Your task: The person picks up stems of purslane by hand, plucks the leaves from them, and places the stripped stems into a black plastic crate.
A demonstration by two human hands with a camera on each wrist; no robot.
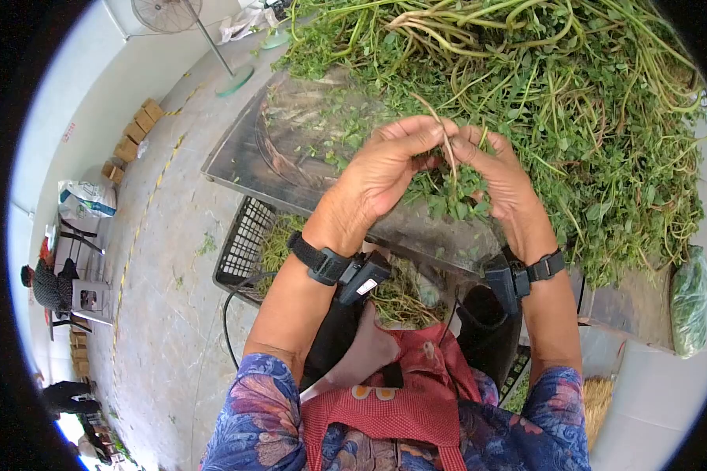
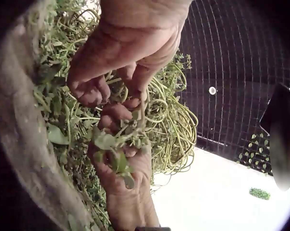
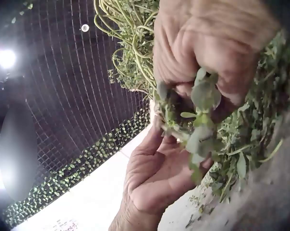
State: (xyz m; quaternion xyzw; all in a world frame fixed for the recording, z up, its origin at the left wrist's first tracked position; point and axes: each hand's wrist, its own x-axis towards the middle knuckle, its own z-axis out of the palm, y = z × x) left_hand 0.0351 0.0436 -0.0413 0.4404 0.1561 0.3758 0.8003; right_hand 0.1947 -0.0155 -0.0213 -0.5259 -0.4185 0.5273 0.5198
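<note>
In the head view both hands meet over the table's near part. The left hand (image 1: pixel 385 163) pinches a thin brownish stem (image 1: pixel 448 151) between thumb and fingers. Against it, the right hand (image 1: pixel 496 171) pinches the same stem, whose green leaves (image 1: pixel 465 206) hang below the fingers. The right wrist view shows the leafy sprig (image 3: pixel 201 137) hanging from the right hand (image 3: pixel 212 53), with the left hand (image 3: pixel 159 178) beyond it. A large heap of leafy stems (image 1: pixel 589 149) lies behind and right of the hands.
The dark tabletop (image 1: pixel 306 98) carries scattered leaves. Below its edge stands a black crate (image 1: pixel 247 239) with greens. A plastic bag of greens (image 1: pixel 690 302) lies at the right. A fan (image 1: pixel 232 67), cardboard boxes (image 1: pixel 133 133) and a seated person (image 1: pixel 49 284) are at the left.
</note>
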